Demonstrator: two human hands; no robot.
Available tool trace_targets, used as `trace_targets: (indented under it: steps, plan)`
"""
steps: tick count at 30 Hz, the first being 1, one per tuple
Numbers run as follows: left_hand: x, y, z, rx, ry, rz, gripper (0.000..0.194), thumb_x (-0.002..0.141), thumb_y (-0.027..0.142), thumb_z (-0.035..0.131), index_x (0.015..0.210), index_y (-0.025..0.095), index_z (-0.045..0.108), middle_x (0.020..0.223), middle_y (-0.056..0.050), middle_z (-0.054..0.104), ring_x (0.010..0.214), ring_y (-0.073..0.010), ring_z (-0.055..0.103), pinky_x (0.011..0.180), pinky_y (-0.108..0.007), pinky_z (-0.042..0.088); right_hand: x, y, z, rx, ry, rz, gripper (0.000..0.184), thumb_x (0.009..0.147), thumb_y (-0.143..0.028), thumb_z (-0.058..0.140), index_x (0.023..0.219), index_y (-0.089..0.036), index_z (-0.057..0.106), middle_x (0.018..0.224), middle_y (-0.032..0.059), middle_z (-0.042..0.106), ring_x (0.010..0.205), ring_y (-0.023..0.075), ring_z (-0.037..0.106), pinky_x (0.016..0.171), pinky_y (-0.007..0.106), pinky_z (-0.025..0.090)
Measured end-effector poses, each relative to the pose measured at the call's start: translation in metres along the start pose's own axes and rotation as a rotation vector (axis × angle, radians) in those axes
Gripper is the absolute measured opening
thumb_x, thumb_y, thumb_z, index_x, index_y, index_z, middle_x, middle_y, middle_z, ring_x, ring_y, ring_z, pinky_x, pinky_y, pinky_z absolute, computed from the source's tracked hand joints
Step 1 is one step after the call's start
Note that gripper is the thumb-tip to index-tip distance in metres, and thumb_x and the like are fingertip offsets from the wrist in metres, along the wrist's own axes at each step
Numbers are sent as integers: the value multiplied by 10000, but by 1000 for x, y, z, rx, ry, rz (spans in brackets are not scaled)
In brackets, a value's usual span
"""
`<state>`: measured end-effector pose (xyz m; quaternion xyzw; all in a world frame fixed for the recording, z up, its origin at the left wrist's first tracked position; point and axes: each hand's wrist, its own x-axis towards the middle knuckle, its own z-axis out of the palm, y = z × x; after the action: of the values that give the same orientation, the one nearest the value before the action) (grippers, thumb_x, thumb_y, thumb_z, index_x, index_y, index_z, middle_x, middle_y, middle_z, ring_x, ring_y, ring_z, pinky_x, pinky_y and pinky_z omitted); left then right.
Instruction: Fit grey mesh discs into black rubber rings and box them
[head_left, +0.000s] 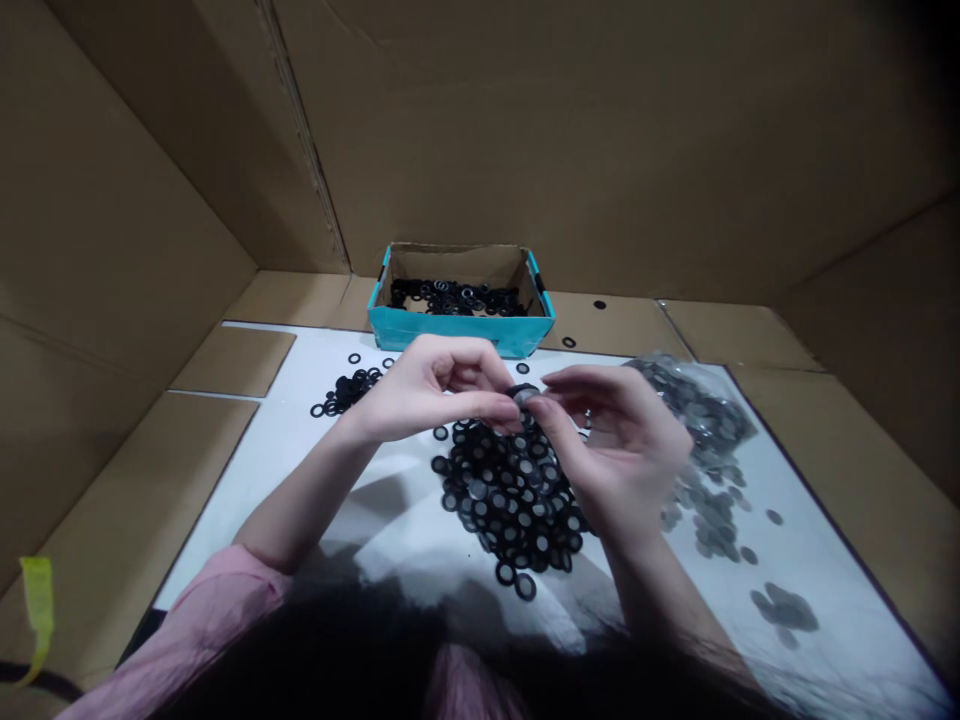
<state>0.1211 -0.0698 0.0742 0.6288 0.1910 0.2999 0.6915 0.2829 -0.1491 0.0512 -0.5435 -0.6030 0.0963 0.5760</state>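
Between the fingertips of both hands is a black ring with a grey disc [524,394] at its centre. My left hand [450,388] pinches its left side between thumb and fingers. The thumb of my right hand [619,425] presses on the disc from the right, its fingers curled around. Just below the hands lies a big pile of black rings with grey centres [517,500], partly covered by them. Left of my left hand is a smaller heap of black rings [349,390]. Thin grey discs [716,520] lie scattered to the right of my right hand.
A turquoise-sided cardboard box [465,332] holding black rings stands at the back. A clear plastic bag of grey discs [701,405] lies at the right. Cardboard walls [562,130] surround the white work surface [300,480]. Yellow tape [37,610] hangs at the lower left.
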Motion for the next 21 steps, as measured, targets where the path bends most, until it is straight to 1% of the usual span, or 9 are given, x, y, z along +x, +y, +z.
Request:
trace_targets:
  steps: [2,4,6,8,10,13,16,18,21]
  plan:
    - [0,-1,0,2,-4,0,149,753,163,753,773,113,614,712,-36,719,697,-125,719,639,-164,568,5,0,-1,-52,-116,-71,28,864,-236,610,870,-218,630,768,12,687,642,125,596,588,276,470]
    - [0,-3,0,22,-13,8,135,775,166,733,773,114,608,709,-33,713,692,-114,711,644,-159,565,8,0,-2,-100,-207,-157,120,895,-202,542,794,-209,607,695,0,649,596,113,556,566,261,440]
    - [1,-4,-1,66,-23,36,128,807,191,705,779,114,607,702,-26,701,677,-95,697,642,-146,557,10,0,-1,-107,-248,-214,187,900,-172,513,723,-202,562,625,-14,592,557,102,513,537,247,403]
    - [1,-4,-1,117,-31,68,131,833,214,680,788,114,610,691,-17,687,656,-79,679,631,-135,546,11,1,-1,-70,-267,-217,218,900,-158,503,687,-197,527,610,-21,562,552,94,496,519,236,374]
    - [1,-4,0,156,-29,79,133,851,222,660,792,115,608,681,-12,675,633,-73,664,613,-133,540,11,3,-1,-7,-287,-191,232,903,-158,498,674,-194,511,612,-26,547,551,88,485,514,229,360]
    - [-1,-3,3,182,-10,78,146,878,231,624,791,116,599,659,-9,663,599,-71,649,585,-138,535,10,6,-2,89,-309,-149,244,909,-171,495,667,-191,507,597,-33,520,547,88,469,516,229,355]
    - [-2,-2,6,193,15,90,158,882,235,619,781,117,589,644,-6,654,578,-68,642,563,-132,526,10,8,-3,137,-316,-146,241,906,-178,500,666,-190,512,595,-33,508,551,92,468,522,236,357]
    - [-2,-2,7,188,4,87,166,881,236,620,771,116,584,630,-4,645,565,-64,633,549,-127,517,10,9,-4,140,-313,-157,230,901,-173,508,672,-188,518,599,-33,508,559,93,476,530,240,362]
    - [-2,0,5,195,-45,64,187,883,241,616,753,113,577,604,-1,627,546,-59,615,520,-120,494,9,10,-5,141,-297,-171,210,895,-149,516,689,-188,530,610,-31,516,574,92,486,545,241,372]
